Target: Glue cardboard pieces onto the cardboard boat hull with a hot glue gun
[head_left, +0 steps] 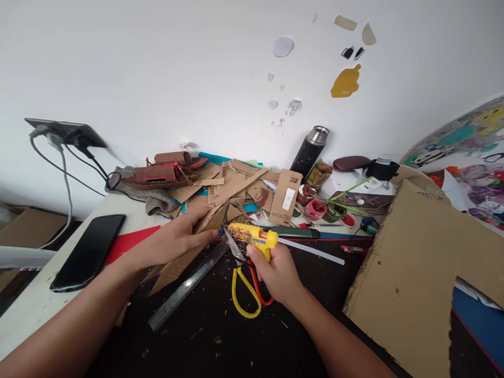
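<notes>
My right hand (277, 270) is wrapped round the handle of a yellow hot glue gun (252, 234), its nozzle pointing left. A translucent glue stick (313, 251) sticks out of its back end. My left hand (183, 236) grips a folded cardboard piece (208, 220), thumb on the near side and fingers behind. The glue gun's tip is close to that cardboard; whether they touch I cannot tell. Beneath the glue gun lie scissors (247, 299) with yellow and red handles. A metal ruler (189, 286) lies slantwise on the dark mat, below my left hand.
Cardboard scraps (236, 184) and a brown model boat (157, 176) are piled along the wall. Paint jars (316, 209) and a black flask (309, 152) stand behind. A phone (88, 252) lies left; a large cardboard sheet (409, 278) is at right. A green cutter (299, 232) lies behind the glue gun.
</notes>
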Demonstrator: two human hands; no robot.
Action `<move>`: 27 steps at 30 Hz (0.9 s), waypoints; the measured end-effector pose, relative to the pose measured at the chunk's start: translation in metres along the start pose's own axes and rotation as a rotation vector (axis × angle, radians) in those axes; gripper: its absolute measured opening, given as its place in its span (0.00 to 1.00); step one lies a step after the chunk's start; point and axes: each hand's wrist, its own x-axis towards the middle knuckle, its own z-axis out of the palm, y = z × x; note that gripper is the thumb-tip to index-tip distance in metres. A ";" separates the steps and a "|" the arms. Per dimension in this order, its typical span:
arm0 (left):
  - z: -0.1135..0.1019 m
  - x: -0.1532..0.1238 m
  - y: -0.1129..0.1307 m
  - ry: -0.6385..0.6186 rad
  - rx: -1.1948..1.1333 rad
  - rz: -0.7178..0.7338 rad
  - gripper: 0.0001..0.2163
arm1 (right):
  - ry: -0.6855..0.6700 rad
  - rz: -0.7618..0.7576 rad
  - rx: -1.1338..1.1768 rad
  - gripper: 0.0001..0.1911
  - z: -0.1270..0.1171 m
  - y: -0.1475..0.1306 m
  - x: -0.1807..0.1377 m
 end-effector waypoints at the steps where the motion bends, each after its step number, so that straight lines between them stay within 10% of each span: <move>1: 0.000 0.000 -0.001 0.002 -0.002 -0.001 0.28 | 0.004 0.000 -0.007 0.22 0.000 -0.001 0.000; 27: 0.002 -0.001 0.001 0.007 0.009 0.014 0.25 | 0.036 -0.018 -0.045 0.22 -0.001 -0.004 -0.002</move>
